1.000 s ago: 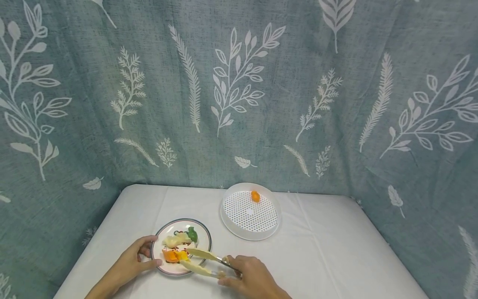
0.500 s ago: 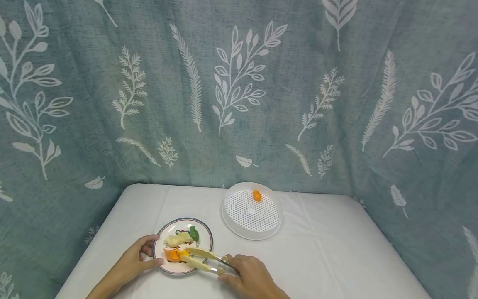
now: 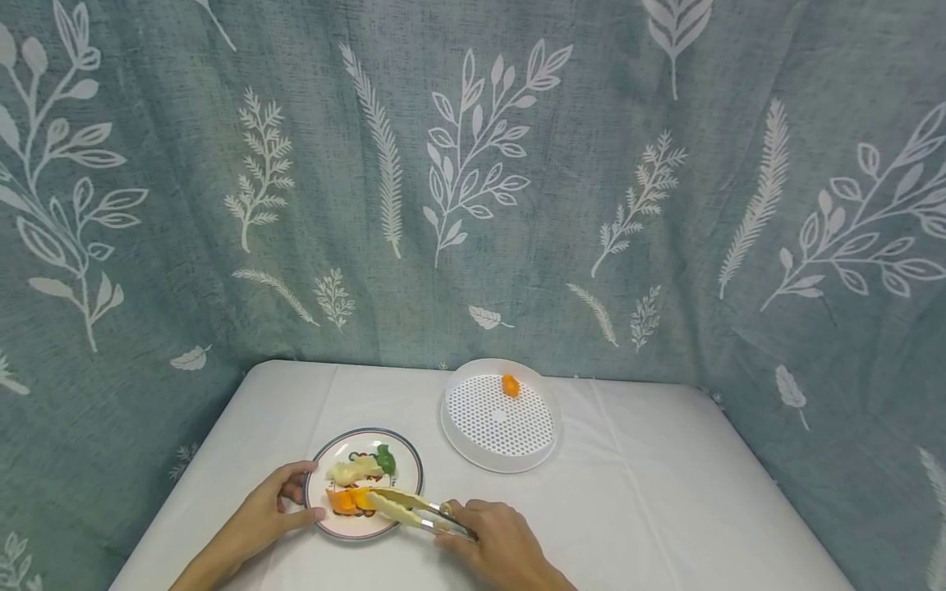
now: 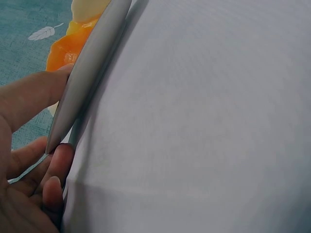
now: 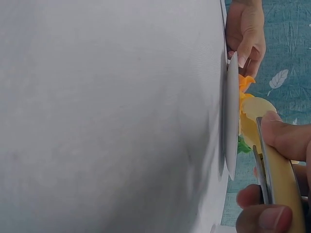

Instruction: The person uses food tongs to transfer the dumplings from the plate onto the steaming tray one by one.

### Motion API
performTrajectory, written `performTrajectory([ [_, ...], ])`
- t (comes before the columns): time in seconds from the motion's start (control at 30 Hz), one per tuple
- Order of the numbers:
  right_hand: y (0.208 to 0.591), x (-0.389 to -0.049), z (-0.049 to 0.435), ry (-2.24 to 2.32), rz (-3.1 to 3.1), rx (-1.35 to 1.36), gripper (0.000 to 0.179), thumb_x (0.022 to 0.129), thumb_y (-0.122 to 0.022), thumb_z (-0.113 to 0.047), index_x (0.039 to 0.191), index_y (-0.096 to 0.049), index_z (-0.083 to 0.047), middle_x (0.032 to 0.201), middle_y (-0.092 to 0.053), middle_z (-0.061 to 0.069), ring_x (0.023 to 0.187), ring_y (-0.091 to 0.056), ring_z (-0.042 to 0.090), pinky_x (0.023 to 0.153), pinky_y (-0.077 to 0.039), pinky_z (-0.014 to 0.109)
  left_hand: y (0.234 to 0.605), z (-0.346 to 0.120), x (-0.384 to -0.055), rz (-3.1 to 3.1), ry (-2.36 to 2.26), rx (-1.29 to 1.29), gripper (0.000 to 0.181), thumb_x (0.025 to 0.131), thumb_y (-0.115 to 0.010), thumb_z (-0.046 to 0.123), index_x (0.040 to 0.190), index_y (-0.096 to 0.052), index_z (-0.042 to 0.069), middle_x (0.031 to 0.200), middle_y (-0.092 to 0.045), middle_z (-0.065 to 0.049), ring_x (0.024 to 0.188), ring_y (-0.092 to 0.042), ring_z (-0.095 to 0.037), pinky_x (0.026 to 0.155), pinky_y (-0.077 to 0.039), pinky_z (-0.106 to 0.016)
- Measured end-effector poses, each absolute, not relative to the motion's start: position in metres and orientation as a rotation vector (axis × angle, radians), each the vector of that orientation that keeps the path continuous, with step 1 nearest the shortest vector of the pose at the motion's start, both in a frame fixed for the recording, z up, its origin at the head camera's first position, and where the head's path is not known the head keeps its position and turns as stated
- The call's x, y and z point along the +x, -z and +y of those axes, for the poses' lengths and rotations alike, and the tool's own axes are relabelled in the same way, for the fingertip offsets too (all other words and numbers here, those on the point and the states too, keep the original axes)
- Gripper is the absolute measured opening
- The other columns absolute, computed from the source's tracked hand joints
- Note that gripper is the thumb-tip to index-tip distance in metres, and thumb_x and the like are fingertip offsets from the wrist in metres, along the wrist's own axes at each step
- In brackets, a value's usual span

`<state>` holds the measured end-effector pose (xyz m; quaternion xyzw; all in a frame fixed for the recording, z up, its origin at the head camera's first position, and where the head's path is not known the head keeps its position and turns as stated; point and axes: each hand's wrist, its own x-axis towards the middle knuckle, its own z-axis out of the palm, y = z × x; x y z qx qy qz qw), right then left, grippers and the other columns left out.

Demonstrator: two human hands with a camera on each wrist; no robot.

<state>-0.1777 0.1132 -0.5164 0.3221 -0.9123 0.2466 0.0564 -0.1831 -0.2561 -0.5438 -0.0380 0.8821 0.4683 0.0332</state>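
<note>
Tongs (image 3: 399, 510), cream-tipped metal, right hand (image 3: 497, 538) gripping, overhang round white plate (image 3: 406, 474) left hand (image 3: 270, 505) pinches; wavy orange-yellow piece (image 3: 343, 501) likely soft, best nipped mid-edge.

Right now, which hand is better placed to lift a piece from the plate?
The right hand, I think: it holds the tongs, with their tips at the yellow piece. The left hand holds the plate and would probably have to let go first.

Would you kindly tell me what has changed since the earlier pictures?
The right grip has squeezed the tongs further shut at the yellow piece. The left grip still holds the plate; the orange piece in the white strainer stays put.
</note>
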Motion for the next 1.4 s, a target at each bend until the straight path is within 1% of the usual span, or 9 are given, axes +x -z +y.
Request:
performTrajectory([
  [0.2, 0.515, -0.178, 0.115, -0.768, -2.770, 0.975, 0.051, 0.094, -0.069, -0.052, 0.126, -0.075, -0.013, 0.075, -0.054, -0.022, 0.059, -0.043, -0.003, 0.057, -0.041, 0.018, 0.545, -0.256, -0.184, 2.711, -1.443, -0.113, 0.088, 0.073, -0.094, 0.038, 0.144, -0.052, 0.006, 0.109, -0.060, -0.003, 0.095, -0.050, -0.018, 0.074, -0.040, -0.026],
  [0.27, 0.513, -0.178, 0.115, -0.790, -2.765, 0.972, 0.052, 0.094, -0.070, -0.050, 0.127, -0.074, -0.010, 0.073, -0.053, -0.021, 0.058, -0.042, -0.003, 0.056, -0.041, 0.018, 0.545, -0.256, -0.184, 2.708, -1.452, -0.117, 0.088, 0.073, -0.094, 0.037, 0.144, -0.053, 0.006, 0.109, -0.060, -0.003, 0.095, -0.050, -0.019, 0.074, -0.041, -0.026],
  [0.43, 0.508, -0.178, 0.118, -0.810, -2.763, 0.941, 0.058, 0.093, -0.070, -0.051, 0.129, -0.071, -0.006, 0.066, -0.043, -0.019, 0.055, -0.036, -0.002, 0.052, -0.037, 0.018, 0.544, -0.255, -0.184, 2.709, -1.446, -0.135, 0.091, 0.070, -0.095, 0.038, 0.145, -0.052, 0.007, 0.106, -0.059, -0.003, 0.095, -0.050, -0.019, 0.075, -0.042, -0.028],
  [0.57, 0.505, -0.179, 0.121, -0.817, -2.758, 0.916, 0.057, 0.092, -0.071, -0.052, 0.129, -0.072, -0.009, 0.065, -0.040, -0.019, 0.056, -0.034, -0.002, 0.052, -0.035, 0.018, 0.544, -0.255, -0.184, 2.712, -1.441, -0.139, 0.092, 0.070, -0.095, 0.037, 0.145, -0.052, 0.007, 0.104, -0.059, -0.003, 0.095, -0.050, -0.019, 0.076, -0.042, -0.029],
  [0.8, 0.501, -0.182, 0.126, -0.849, -2.735, 0.886, 0.051, 0.091, -0.076, -0.045, 0.127, -0.073, -0.009, 0.066, -0.045, -0.019, 0.056, -0.038, -0.003, 0.052, -0.038, 0.018, 0.544, -0.255, -0.183, 2.716, -1.446, -0.133, 0.091, 0.070, -0.095, 0.036, 0.144, -0.052, 0.006, 0.106, -0.060, -0.003, 0.092, -0.050, -0.019, 0.074, -0.042, -0.027],
  [1.0, 0.493, -0.185, 0.132, -0.864, -2.708, 0.843, 0.046, 0.090, -0.078, -0.042, 0.124, -0.075, -0.012, 0.063, -0.043, -0.019, 0.055, -0.036, -0.003, 0.049, -0.036, 0.018, 0.544, -0.255, -0.183, 2.709, -1.467, -0.120, 0.090, 0.071, -0.095, 0.033, 0.145, -0.052, 0.005, 0.107, -0.060, -0.004, 0.094, -0.050, -0.019, 0.076, -0.042, -0.027],
  [1.2, 0.487, -0.191, 0.140, -0.872, -2.668, 0.807, 0.052, 0.090, -0.075, -0.049, 0.125, -0.075, -0.011, 0.065, -0.044, -0.019, 0.057, -0.036, -0.003, 0.050, -0.037, 0.019, 0.545, -0.255, -0.183, 2.703, -1.471, -0.122, 0.090, 0.072, -0.095, 0.034, 0.145, -0.052, 0.005, 0.108, -0.060, -0.004, 0.095, -0.050, -0.019, 0.075, -0.041, -0.027],
  [1.33, 0.485, -0.195, 0.145, -0.873, -2.653, 0.779, 0.056, 0.089, -0.074, -0.051, 0.124, -0.074, -0.008, 0.064, -0.043, -0.018, 0.056, -0.034, -0.003, 0.048, -0.035, 0.019, 0.546, -0.255, -0.183, 2.703, -1.470, -0.128, 0.089, 0.072, -0.095, 0.034, 0.145, -0.052, 0.006, 0.107, -0.059, -0.004, 0.094, -0.050, -0.019, 0.076, -0.041, -0.027],
  [1.4, 0.485, -0.198, 0.148, -0.863, -2.653, 0.761, 0.057, 0.089, -0.074, -0.052, 0.124, -0.074, -0.006, 0.066, -0.047, -0.018, 0.056, -0.034, -0.003, 0.048, -0.036, 0.019, 0.546, -0.255, -0.183, 2.704, -1.461, -0.137, 0.090, 0.071, -0.095, 0.036, 0.145, -0.052, 0.006, 0.104, -0.058, -0.004, 0.094, -0.049, -0.019, 0.075, -0.041, -0.028],
])
